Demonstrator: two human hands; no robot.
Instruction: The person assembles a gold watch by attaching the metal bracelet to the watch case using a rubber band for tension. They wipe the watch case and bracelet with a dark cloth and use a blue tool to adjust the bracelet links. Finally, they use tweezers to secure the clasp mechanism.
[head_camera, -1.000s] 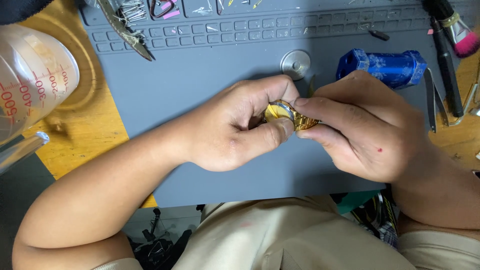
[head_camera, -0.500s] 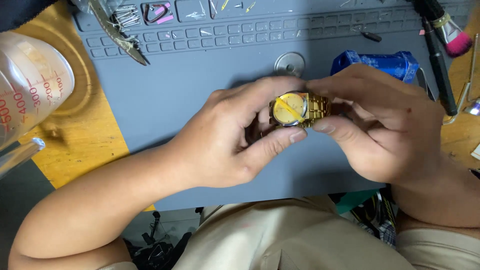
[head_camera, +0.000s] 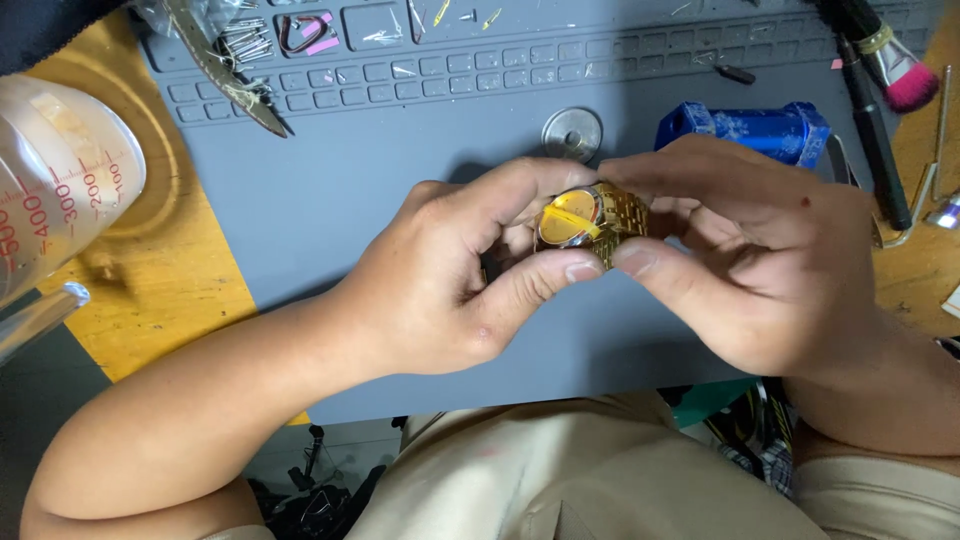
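A gold wristwatch (head_camera: 585, 225) with a yellow-gold dial and a linked metal band sits between both my hands above a grey work mat (head_camera: 330, 200). My left hand (head_camera: 470, 275) pinches the case from the left, thumb under it and fingers over it. From the right, my right hand (head_camera: 760, 250) grips the band, thumb below and forefinger on top. Most of the band is hidden inside my right palm.
A round metal disc (head_camera: 572, 132) lies on the mat just beyond the watch, next to a blue cylinder (head_camera: 750, 130). A clear measuring jug (head_camera: 55, 180) stands at the left on a yellow wooden table. A pink-tipped brush (head_camera: 895, 65) and tweezers lie at the right.
Both hands have turned the watch: first it showed edge-on, then its dial faced up, and now the dial tilts to the left. The hands have stayed over the same part of the mat.
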